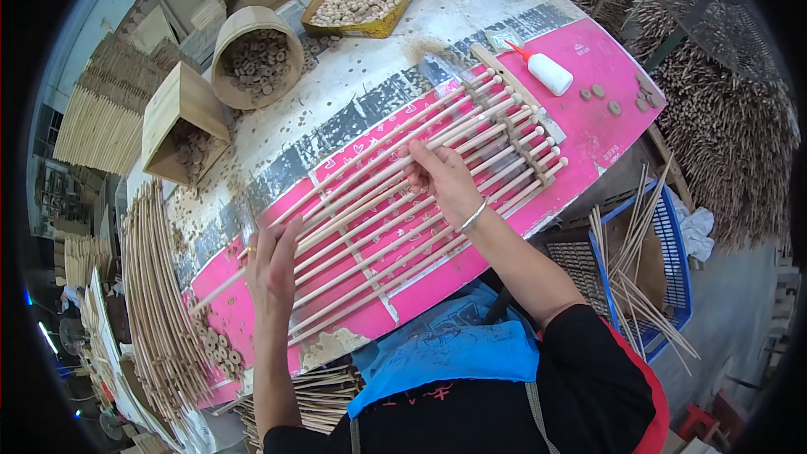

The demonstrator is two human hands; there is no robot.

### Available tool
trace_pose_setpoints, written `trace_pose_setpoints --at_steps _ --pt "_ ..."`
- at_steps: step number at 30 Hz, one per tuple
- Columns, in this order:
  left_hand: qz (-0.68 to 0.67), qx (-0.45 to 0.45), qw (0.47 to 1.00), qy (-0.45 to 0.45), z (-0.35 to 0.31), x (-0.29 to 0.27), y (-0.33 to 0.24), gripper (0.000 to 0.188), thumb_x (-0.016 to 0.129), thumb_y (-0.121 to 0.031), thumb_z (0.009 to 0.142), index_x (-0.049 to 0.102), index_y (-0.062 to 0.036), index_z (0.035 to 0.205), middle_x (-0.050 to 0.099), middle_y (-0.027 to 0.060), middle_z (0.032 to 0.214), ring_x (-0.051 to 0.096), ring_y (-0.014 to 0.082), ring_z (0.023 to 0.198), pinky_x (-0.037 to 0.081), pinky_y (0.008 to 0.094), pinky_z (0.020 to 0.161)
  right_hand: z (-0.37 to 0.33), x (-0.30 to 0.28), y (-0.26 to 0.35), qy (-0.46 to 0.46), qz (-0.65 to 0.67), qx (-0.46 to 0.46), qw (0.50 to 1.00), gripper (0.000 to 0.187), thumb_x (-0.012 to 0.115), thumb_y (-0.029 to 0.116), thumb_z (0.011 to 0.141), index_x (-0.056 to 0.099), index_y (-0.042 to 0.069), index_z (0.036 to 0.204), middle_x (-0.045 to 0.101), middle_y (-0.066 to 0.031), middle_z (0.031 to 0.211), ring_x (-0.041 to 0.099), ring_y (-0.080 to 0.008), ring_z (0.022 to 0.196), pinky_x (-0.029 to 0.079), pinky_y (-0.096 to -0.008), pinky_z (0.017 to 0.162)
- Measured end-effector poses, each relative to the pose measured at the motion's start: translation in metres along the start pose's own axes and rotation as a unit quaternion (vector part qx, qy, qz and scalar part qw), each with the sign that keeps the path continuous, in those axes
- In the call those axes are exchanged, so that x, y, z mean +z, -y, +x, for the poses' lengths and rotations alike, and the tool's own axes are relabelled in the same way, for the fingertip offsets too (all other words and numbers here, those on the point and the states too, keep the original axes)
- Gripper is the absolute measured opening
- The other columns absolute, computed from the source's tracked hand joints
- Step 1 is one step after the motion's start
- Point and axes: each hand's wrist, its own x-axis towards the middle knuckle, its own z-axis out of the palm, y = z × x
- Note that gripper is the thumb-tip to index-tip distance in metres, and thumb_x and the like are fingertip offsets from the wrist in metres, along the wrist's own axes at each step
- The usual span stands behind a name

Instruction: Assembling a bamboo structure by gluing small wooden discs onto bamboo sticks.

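Note:
Several pale wooden dowels point(370, 275) with round ball ends lie side by side, slanting across a pink sheet. Their ball ends rest along a slotted wooden rack point(519, 145) at the upper right. My right hand point(444, 183), with a bracelet at its wrist, pinches a dowel near the middle of the row. Further left, my left hand point(273, 265) has its fingers curled round the dowels' other end; one dowel sticks out past it to the lower left. Its fingers partly hide which dowels it holds.
A white glue bottle point(551, 74) with a red tip lies beyond the rack, near loose wooden discs point(614, 107). A yellow tray point(412, 2) of wooden balls and a round tub point(220, 76) of discs stand behind. At right sits a blue basket point(683, 286) with sticks.

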Motion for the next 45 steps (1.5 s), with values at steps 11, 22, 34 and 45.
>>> trace_pose_setpoints --at_steps 11,22,34,45 --pt "-0.251 -0.105 0.962 0.021 0.022 0.018 -0.07 0.06 0.07 0.003 0.084 0.059 -0.0111 0.142 0.063 0.0134 0.107 0.067 0.0258 0.087 0.054 0.0379 0.072 -0.043 0.073 -0.046 0.065 -0.017 0.071 0.995 0.029 0.062 0.031 0.104 0.072 0.004 0.108 0.066 0.0 0.081 0.06 -0.0067 0.071 0.051 -0.0229 0.065" --pt "-0.382 -0.205 0.899 0.063 -0.019 0.013 -0.06 0.04 0.064 -0.003 0.096 0.064 -0.007 0.136 0.063 0.0109 0.086 0.06 0.0193 0.075 0.049 0.0301 0.07 -0.055 0.048 -0.032 0.127 -0.074 0.045 0.988 0.033 0.07 0.019 0.098 0.066 0.002 0.126 0.068 -0.0007 0.094 0.066 -0.0074 0.085 0.055 -0.0231 0.069" --pt "-0.364 -0.213 0.901 0.1 -0.042 -0.006 -0.048 0.035 0.064 0.0 0.094 0.069 -0.0028 0.128 0.063 0.0095 0.087 0.058 0.0151 0.076 0.046 0.0277 0.069 -0.038 -0.006 0.02 0.06 -0.117 -0.019 0.991 0.025 0.072 0.023 0.097 0.07 0.003 0.113 0.064 0.0013 0.083 0.061 -0.0072 0.075 0.052 -0.0228 0.067" --pt "-0.348 -0.201 0.91 0.102 -0.034 0.003 -0.044 0.035 0.065 0.0 0.093 0.069 -0.0025 0.128 0.053 0.0029 0.079 0.048 0.0115 0.071 0.039 0.0269 0.064 -0.037 -0.021 0.02 0.028 -0.106 0.024 0.994 0.035 0.07 0.022 0.098 0.063 0.006 0.129 0.063 0.0018 0.087 0.06 -0.0042 0.071 0.05 -0.0195 0.062"
